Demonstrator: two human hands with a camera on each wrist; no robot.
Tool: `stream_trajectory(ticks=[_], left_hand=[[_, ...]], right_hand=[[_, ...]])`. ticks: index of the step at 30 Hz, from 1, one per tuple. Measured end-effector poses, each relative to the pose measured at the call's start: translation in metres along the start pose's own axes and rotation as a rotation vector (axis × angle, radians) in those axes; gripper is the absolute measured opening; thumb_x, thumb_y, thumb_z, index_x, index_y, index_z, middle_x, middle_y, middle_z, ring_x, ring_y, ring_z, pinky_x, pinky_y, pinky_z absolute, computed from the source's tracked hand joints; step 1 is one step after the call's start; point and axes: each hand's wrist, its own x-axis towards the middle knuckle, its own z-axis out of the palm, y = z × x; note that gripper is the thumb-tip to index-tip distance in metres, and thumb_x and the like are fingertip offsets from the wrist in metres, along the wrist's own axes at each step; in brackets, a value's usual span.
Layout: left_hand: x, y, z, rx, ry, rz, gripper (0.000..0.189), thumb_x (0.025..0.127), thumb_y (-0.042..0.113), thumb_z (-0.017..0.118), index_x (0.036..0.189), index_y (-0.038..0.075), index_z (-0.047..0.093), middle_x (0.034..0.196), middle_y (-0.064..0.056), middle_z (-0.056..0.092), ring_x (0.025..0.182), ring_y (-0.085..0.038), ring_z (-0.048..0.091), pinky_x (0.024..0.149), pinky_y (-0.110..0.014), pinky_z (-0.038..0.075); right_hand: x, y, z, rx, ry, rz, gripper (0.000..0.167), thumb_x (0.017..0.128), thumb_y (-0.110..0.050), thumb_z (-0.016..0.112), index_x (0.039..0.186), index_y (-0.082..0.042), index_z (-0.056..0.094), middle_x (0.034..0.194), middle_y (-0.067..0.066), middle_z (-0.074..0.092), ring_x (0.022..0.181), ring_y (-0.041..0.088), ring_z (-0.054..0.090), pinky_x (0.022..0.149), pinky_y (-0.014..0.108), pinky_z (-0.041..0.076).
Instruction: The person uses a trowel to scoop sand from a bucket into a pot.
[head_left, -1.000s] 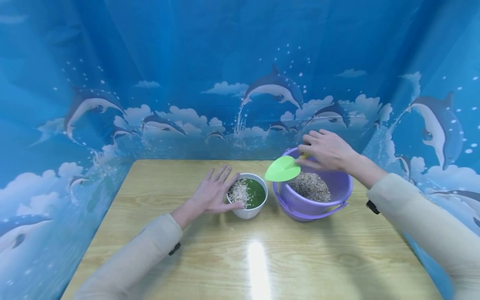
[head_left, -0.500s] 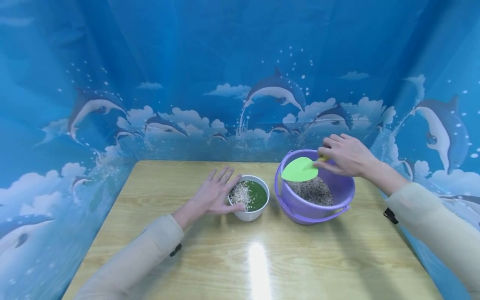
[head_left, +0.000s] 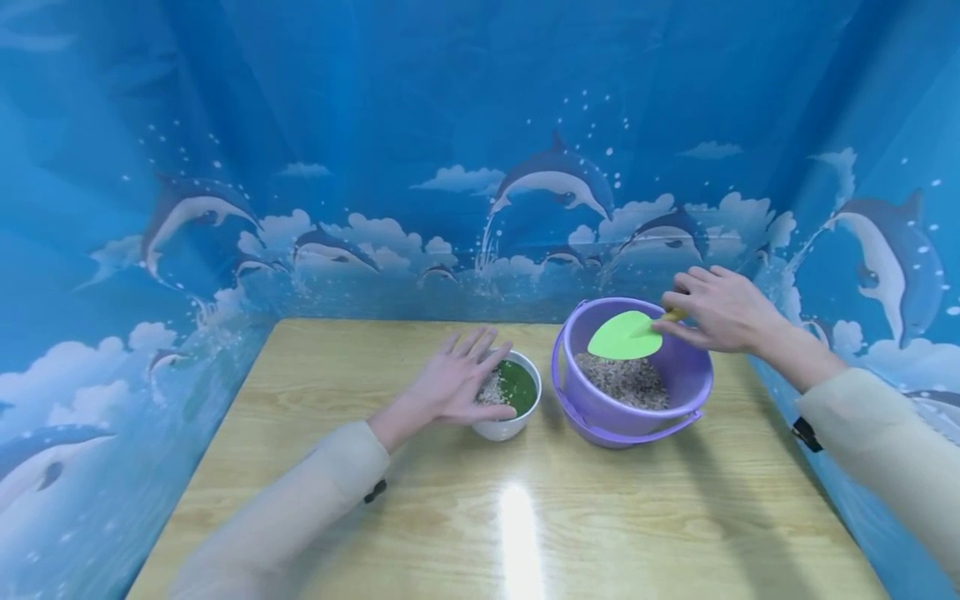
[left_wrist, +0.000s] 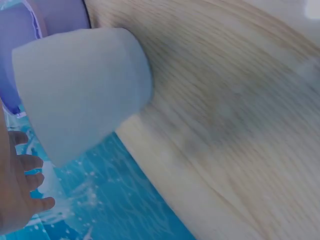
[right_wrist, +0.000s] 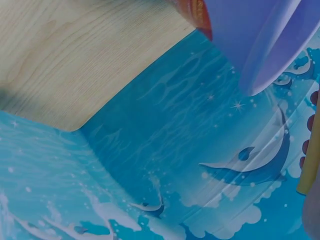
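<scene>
My right hand (head_left: 723,310) grips the yellow handle (head_left: 675,315) of a toy trowel with a light green blade (head_left: 626,336). The blade is held above a purple bucket (head_left: 592,400), whose bottom is covered with greyish grains (head_left: 626,383). In the right wrist view, the yellow handle (right_wrist: 311,150) shows at the right edge beside the fingers. My left hand (head_left: 457,383) spreads its fingers over the left side of a white pot (head_left: 502,430); contact with the rim cannot be made out. Inside the pot lie a green surface (head_left: 519,383) and pale grains, partly hidden by the hand.
Pot and bucket stand apart on a light wooden table (head_left: 420,517), near its back edge. The bucket's handle (head_left: 652,433) hangs down in front. A blue dolphin-print sheet (head_left: 420,125) rises behind the table and at both sides.
My right hand has carried the trowel to the right, from the bucket's left rim to over its inside. My left hand has shifted right and covers more of the pot.
</scene>
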Motion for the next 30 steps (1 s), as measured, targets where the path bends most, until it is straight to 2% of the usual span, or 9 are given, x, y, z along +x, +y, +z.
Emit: stream_trajectory(ticks=[10,15,21,26,30], left_hand=[[0.032,0.027,-0.012,0.018,0.027,0.059,0.106,0.092,0.088,0.040,0.171,0.021,0.015,0.179,-0.014,0.013,0.167,-0.034,0.016,0.136,-0.058,0.016],[0.044,0.038,-0.018,0.022,0.029,0.064,0.106,0.093,0.088,0.040,0.172,0.022,0.012,0.179,-0.013,0.012,0.167,-0.034,0.014,0.137,-0.058,0.016],[0.054,0.049,-0.022,0.001,0.032,0.065,0.108,0.093,0.087,0.042,0.172,0.022,0.008,0.179,-0.012,0.008,0.168,-0.032,0.011,0.137,-0.056,0.010],[0.062,0.054,-0.021,0.049,0.031,0.060,0.109,0.092,0.089,0.038,0.172,0.022,0.006,0.180,-0.010,0.006,0.168,-0.031,0.009,0.137,-0.056,0.010],[0.069,0.057,-0.021,0.071,0.035,0.060,0.109,0.092,0.090,0.036,0.172,0.022,0.007,0.180,-0.010,0.006,0.168,-0.031,0.009,0.137,-0.056,0.013]], right_hand=[[-0.002,0.009,0.000,-0.031,-0.106,0.019,0.032,0.087,-0.050,0.081,0.093,-0.020,0.072,0.084,0.001,0.060,0.075,0.017,0.053,0.064,0.032,0.046],[0.002,0.012,0.001,-0.056,-0.144,-0.025,0.032,0.089,-0.049,0.080,0.091,-0.020,0.067,0.082,0.000,0.055,0.075,0.017,0.049,0.066,0.034,0.045],[0.007,0.017,0.006,-0.118,-0.170,-0.077,0.036,0.090,-0.052,0.079,0.093,-0.018,0.066,0.083,0.002,0.057,0.076,0.019,0.050,0.069,0.037,0.049],[0.013,0.016,0.009,-0.147,-0.216,-0.106,0.035,0.093,-0.052,0.076,0.097,-0.017,0.070,0.087,0.004,0.061,0.080,0.021,0.052,0.071,0.039,0.050],[0.017,0.015,0.012,-0.159,-0.223,-0.135,0.032,0.093,-0.050,0.077,0.093,-0.018,0.069,0.086,0.004,0.061,0.079,0.021,0.050,0.070,0.038,0.046]])
